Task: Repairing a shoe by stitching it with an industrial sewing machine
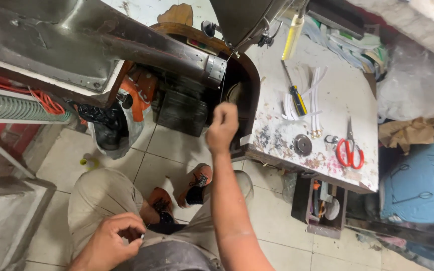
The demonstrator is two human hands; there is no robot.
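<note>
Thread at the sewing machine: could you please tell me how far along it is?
Done: a thin thread already hangs from the machine head. In hand: the right hand pinches it, and the left hand pinches something tiny at the lap. Left: the scissors lie untouched on the table.

Even indoor light – soft shadows | wide-angle edge bending | slight blur

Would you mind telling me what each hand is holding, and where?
The right hand pinches a thin thread near the machine. The left hand pinches something small at its fingertips, too small to identify.
</note>
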